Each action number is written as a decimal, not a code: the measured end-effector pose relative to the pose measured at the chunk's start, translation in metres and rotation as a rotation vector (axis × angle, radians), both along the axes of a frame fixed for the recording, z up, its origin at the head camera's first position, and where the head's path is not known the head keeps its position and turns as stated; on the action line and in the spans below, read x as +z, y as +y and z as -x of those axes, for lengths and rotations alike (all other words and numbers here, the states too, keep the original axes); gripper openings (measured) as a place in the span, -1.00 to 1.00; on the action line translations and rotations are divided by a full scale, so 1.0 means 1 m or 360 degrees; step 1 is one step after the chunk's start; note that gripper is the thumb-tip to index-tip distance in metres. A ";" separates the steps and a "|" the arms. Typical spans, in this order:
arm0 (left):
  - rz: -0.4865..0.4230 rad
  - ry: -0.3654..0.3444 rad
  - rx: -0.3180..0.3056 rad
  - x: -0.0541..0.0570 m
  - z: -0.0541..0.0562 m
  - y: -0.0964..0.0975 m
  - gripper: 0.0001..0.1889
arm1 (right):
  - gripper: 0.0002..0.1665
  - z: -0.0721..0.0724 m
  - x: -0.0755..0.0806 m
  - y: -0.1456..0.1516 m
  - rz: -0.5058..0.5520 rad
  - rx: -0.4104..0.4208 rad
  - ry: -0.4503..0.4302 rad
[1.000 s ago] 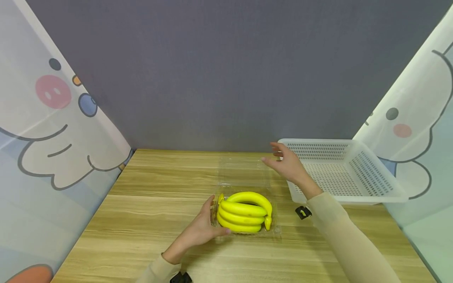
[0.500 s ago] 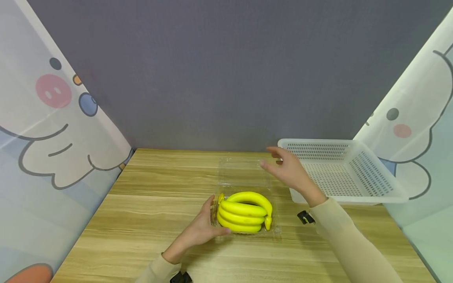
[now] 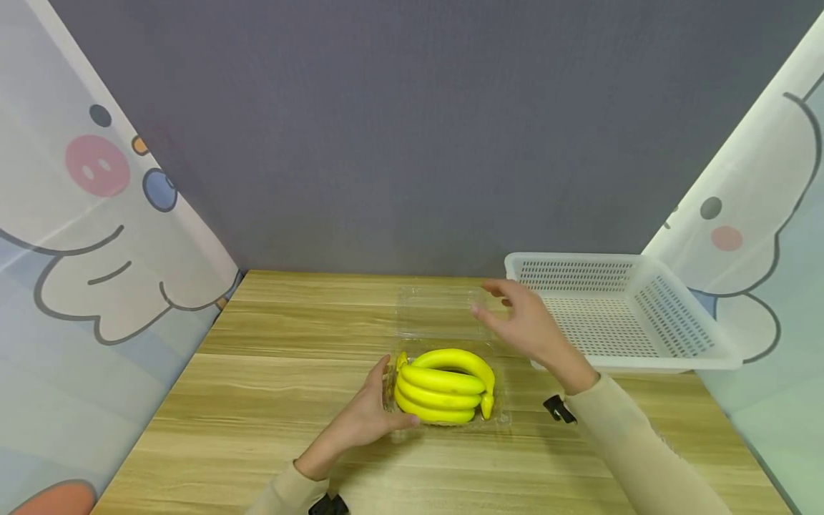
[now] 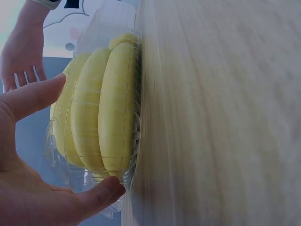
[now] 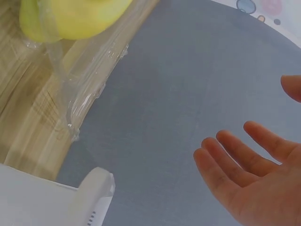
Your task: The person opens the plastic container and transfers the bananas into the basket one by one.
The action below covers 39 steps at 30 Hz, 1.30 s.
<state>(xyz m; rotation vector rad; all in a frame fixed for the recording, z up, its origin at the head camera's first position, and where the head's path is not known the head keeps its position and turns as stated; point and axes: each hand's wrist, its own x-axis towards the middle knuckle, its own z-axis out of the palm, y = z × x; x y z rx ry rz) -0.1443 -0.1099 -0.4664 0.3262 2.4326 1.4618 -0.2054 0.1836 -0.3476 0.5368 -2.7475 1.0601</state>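
Note:
A clear plastic clamshell box (image 3: 501, 415) stands on the table with its lid (image 3: 438, 313) folded back behind it. Inside lies a bunch of yellow bananas (image 3: 440, 390), also seen through the box wall in the left wrist view. My left hand (image 3: 370, 411) holds the left end of the box, thumb at the front and fingers round the far side. My right hand (image 3: 528, 322) hovers by the right edge of the lid. Its fingers are loosely bent and nothing is between them, as the right wrist view shows too.
At the back right stands a white perforated plastic basket (image 3: 605, 325), close beside the right forearm. A grey panel (image 3: 412, 143) rises behind the wooden table (image 3: 257, 386), and printed cloth hangs on both sides.
My right hand has lowered slightly and come toward the near side, along the lid's right edge. The left hand, the box and the bananas have not moved.

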 end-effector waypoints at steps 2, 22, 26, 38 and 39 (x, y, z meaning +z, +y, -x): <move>0.0005 0.0005 0.0000 0.000 0.000 0.000 0.34 | -0.27 -0.003 0.001 -0.001 -0.0006 0.0012 0.0027; 0.0027 0.0022 -0.0033 -0.002 -0.001 -0.001 0.33 | -0.40 -0.029 -0.010 -0.014 -0.0104 -0.0015 0.0180; 0.0021 0.0030 -0.0039 -0.002 -0.002 -0.001 0.33 | -0.41 -0.032 -0.012 -0.017 -0.0147 -0.0010 0.0244; 0.0007 0.0021 -0.0036 -0.002 0.000 0.000 0.33 | -0.42 -0.045 -0.018 -0.025 -0.0180 -0.0006 0.0437; 0.0009 0.0023 -0.0037 -0.002 0.000 -0.001 0.33 | -0.42 -0.046 -0.019 -0.026 -0.0182 -0.0006 0.0449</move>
